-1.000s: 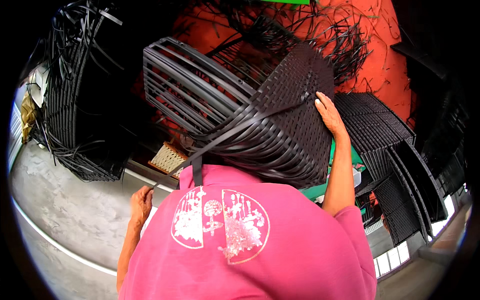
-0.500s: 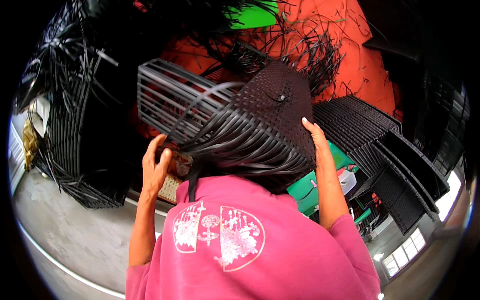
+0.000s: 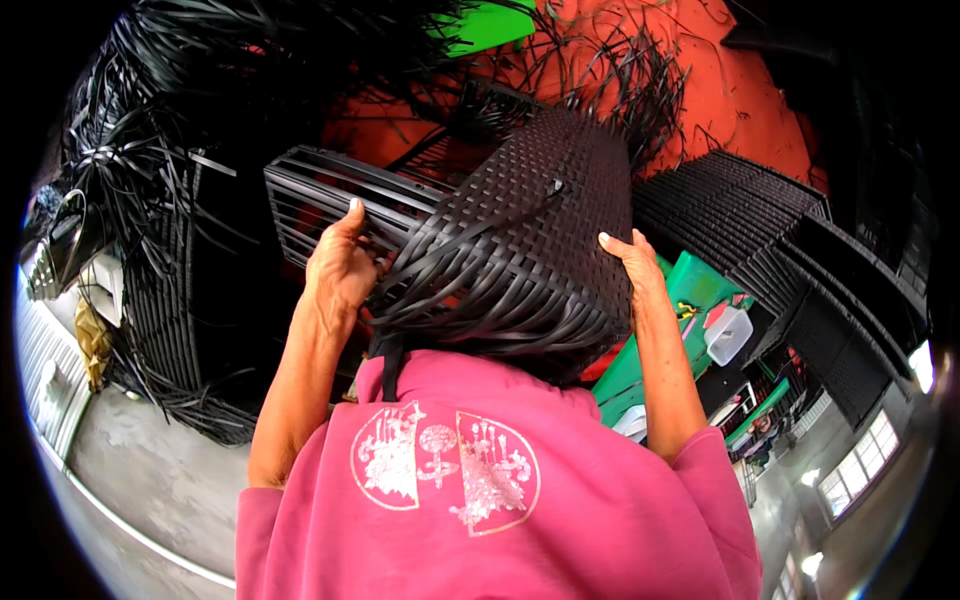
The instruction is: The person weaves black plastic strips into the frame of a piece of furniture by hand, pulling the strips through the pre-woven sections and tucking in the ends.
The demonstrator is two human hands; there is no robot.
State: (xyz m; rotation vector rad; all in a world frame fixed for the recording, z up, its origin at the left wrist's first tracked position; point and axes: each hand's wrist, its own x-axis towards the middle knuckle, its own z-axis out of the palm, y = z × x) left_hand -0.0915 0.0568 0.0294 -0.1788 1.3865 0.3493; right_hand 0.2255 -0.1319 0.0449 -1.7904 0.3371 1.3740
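Foreground: a pink shirt [image 3: 480,440] with a worn white print on the chest, short sleeves ending above two bare forearms. Left hand [image 3: 340,270]: thumb extended upward against the slats, fingers bent in among the loose strips at the side of the work; their ends are hidden, so whether this grip is clenched on anything cannot be told. Right hand [image 3: 632,262]: thumb laid flat on the woven face, fingers passing over its right edge — a grip grasping that margin. Between the hands lies the half-woven wicker frame [image 3: 540,220], black and tilted, with tight basketwork on the right, bare parallel slats on the left, and curved strips bowing along its near side.

Middle ground: beyond the right forearm, a green board [image 3: 693,278] bears a translucent plastic tray [image 3: 729,336]. Just beside it, to the right, stand ribbed black wicker panels [image 3: 735,215]; to the far left, a tall wicker piece [image 3: 165,310] carries a shaggy mass of loose strips [image 3: 125,165].

Background: an orange-red floor [image 3: 735,110], strewn with black offcuts; a bright green panel [image 3: 495,27] at the top; a paned window [image 3: 860,465] at lower right.
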